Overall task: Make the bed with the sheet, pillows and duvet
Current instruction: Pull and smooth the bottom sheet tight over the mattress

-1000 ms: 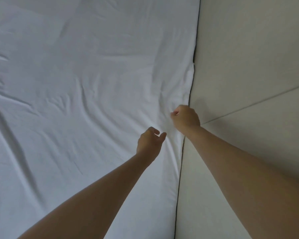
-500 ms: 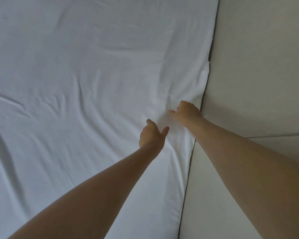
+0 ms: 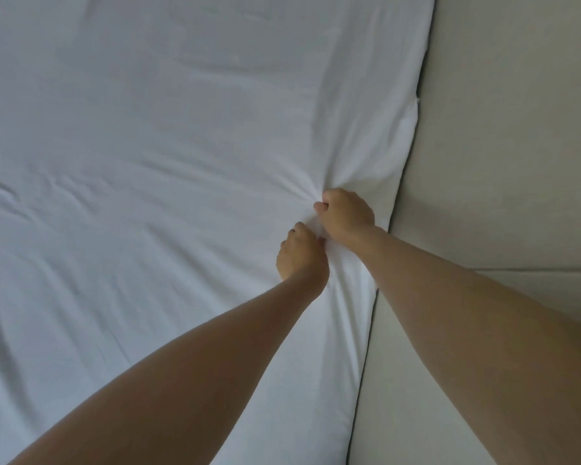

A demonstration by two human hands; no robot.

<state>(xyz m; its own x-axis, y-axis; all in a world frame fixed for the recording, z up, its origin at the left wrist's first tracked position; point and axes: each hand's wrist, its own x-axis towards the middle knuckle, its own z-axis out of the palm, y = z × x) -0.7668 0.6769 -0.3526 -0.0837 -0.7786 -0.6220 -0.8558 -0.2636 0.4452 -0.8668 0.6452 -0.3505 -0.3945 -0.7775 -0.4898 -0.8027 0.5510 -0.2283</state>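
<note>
A white sheet [image 3: 155,169] covers the bed and fills the left and middle of the view, with soft creases across it. My right hand [image 3: 348,214] is clenched on a bunch of the sheet near its right edge, and folds fan out from the fist. Just below and left of it, my left hand [image 3: 301,255] also pinches the sheet, its fingers curled into the cloth. The two hands almost touch. No pillows or duvet are in sight.
A beige padded panel [image 3: 503,146] stands along the sheet's right edge, with a dark gap between them. A seam [image 3: 534,269] runs across the panel at the right.
Both hands have closed on the sheet and bunched it; one second ago the left hand was half open above it. The view has shifted, so the panel edge sits farther right.
</note>
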